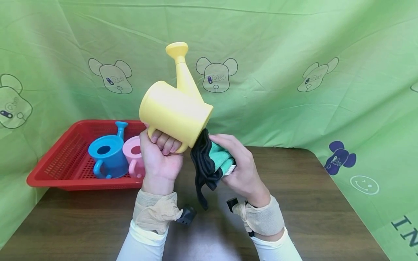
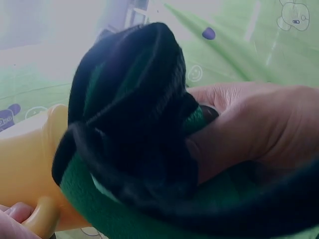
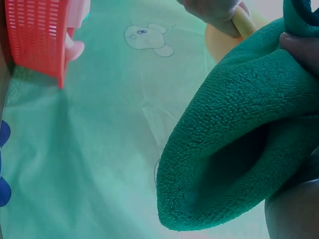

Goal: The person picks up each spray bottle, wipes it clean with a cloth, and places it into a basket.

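Observation:
Held up above the table is a yellow watering can [image 1: 173,112], tipped on its side with its spout pointing up and away. My left hand [image 1: 162,159] grips it by the handle, fingers curled through the loop. In my right hand [image 1: 243,170] is a bunched green cloth with black edging [image 1: 222,157], pinched between thumb and fingers. The cloth [image 2: 129,114] lies against the end of the can nearest the right hand, and its black edge hangs down below. In the right wrist view a fold of the green cloth [image 3: 224,114] covers much of the can.
A red perforated basket [image 1: 58,183] stands at the left of the brown wooden table [image 1: 300,210]. Inside it are a blue watering can [image 1: 112,161] and a pink one [image 1: 135,165], partly behind my left hand. A green printed curtain [image 1: 267,90] hangs behind the table.

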Tool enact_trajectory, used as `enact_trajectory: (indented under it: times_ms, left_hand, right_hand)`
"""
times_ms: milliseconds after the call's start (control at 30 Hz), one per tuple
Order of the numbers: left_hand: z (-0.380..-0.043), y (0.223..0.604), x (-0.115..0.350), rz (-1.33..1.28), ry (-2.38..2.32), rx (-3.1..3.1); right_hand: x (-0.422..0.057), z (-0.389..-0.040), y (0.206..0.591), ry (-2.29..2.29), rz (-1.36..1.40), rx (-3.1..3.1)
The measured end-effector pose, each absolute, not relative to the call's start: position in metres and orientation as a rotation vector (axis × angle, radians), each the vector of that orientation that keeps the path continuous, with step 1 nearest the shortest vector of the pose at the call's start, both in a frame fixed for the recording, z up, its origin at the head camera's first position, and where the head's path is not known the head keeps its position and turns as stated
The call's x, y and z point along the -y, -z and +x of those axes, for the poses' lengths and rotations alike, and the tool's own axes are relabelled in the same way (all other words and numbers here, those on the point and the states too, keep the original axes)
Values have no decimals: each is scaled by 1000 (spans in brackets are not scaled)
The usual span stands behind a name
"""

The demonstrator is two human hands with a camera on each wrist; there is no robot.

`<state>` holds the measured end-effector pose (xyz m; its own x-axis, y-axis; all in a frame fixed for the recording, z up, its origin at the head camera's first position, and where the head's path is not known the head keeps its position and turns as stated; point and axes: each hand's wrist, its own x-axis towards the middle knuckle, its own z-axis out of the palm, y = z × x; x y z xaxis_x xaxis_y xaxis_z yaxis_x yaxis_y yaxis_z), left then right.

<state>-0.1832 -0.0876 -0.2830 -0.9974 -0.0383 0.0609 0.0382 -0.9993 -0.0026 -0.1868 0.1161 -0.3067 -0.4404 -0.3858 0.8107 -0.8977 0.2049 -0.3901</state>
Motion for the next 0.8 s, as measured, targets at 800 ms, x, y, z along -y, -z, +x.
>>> enact_trajectory:
  times_ms: [800]
  left_hand:
    - [-185,283,83,-41,3113,122]
  right_hand:
    - [-115,-184,305,-1308,1150,1642]
